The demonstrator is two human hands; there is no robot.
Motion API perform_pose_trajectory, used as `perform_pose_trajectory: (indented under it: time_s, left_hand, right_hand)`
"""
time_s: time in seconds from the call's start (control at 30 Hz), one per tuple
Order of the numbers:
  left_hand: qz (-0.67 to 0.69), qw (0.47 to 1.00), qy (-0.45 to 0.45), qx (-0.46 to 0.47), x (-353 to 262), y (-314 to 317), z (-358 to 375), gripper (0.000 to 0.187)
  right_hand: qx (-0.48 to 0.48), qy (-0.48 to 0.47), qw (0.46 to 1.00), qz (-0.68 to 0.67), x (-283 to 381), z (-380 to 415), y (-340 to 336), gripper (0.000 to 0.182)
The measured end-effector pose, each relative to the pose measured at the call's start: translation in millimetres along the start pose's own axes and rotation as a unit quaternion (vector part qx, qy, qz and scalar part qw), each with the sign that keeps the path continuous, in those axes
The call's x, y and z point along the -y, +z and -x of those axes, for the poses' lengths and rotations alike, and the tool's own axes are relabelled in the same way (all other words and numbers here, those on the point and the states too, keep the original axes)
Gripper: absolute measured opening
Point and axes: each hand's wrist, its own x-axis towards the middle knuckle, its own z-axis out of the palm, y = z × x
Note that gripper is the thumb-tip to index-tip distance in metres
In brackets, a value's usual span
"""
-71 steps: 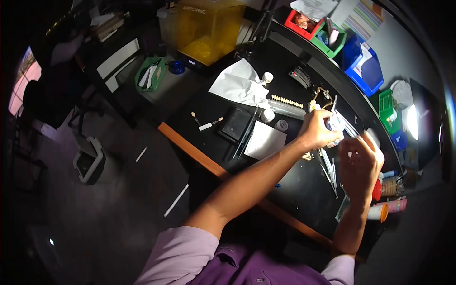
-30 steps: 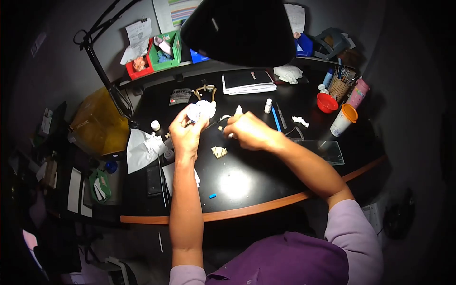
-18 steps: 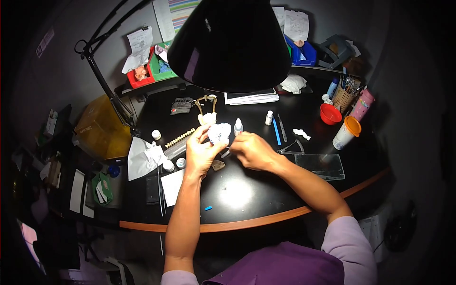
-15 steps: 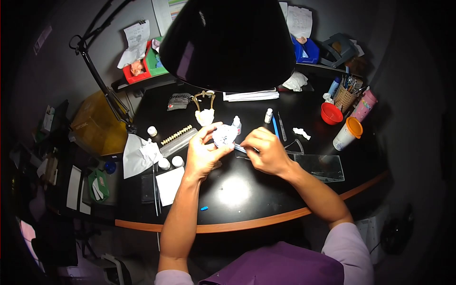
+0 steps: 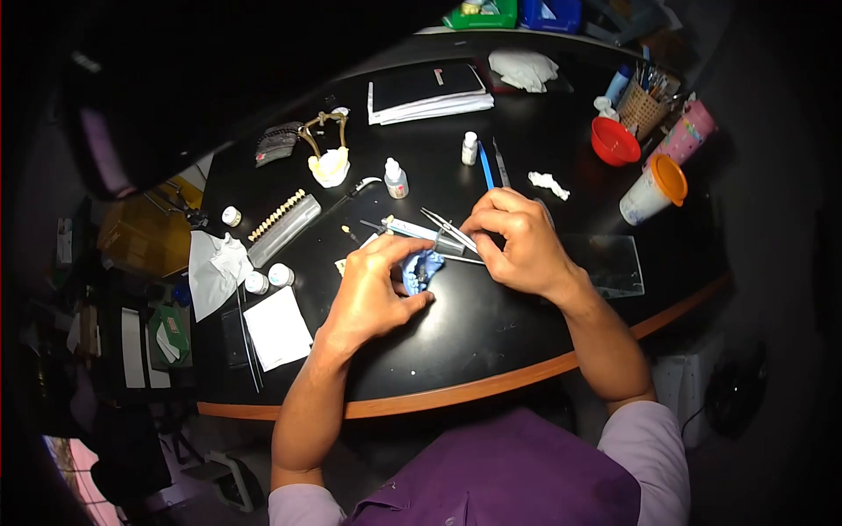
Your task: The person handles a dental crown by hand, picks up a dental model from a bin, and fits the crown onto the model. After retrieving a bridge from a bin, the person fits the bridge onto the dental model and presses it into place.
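Observation:
My left hand (image 5: 373, 285) is closed around a blue dental model (image 5: 421, 273), thumb at its near side and fingers over the far side. A tooth row shows on the model, with a dark spot in the middle. Just to the right, my right hand (image 5: 522, 241) pinches metal tweezers (image 5: 449, 230), their tips pointing up and left, apart from the model. Below the tweezers lies a white and blue strip-shaped object (image 5: 412, 230), partly hidden by my left fingers. A small dropper bottle (image 5: 396, 180) stands beyond my hands.
An articulator with a pale cast (image 5: 329, 167), a tooth shade guide (image 5: 279, 219) and small jars (image 5: 281, 274) stand left. A glass plate (image 5: 605, 265), red bowl (image 5: 615, 141) and orange-lidded cup (image 5: 653, 191) are right. The black lamp shade (image 5: 219, 79) covers the upper left.
My view has shifted, and the lamp shade now sits farther left. The model is lower and turned, its blue clearer. The right hand has drawn away from it, and the tweezers are now visible.

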Motion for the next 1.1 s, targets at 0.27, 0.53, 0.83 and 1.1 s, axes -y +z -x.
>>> perform_pose_trajectory:
  time_s: [0.27,0.53,0.83,1.1]
  left_hand:
    - [-0.079,0.997,0.026,-0.003,-5.4,0.7,0.7,0.061]
    - [-0.058,0.998,0.000,-0.032,-1.7,-7.9,-1.5,0.059]
    - [-0.060,0.994,-0.010,-0.094,4.7,-12.7,-3.1,0.059]
    - [-0.040,0.993,-0.040,-0.103,5.6,-11.9,-4.1,0.059]
  right_hand:
    - [0.114,0.067,0.991,0.018,1.0,8.7,-0.7,0.012]
    - [0.193,0.105,0.976,0.006,3.7,10.6,-2.2,0.009]
    - [0.271,0.131,0.954,0.013,13.5,5.7,-10.6,0.016]
    - [0.247,0.129,0.960,0.021,15.2,5.6,-9.6,0.014]
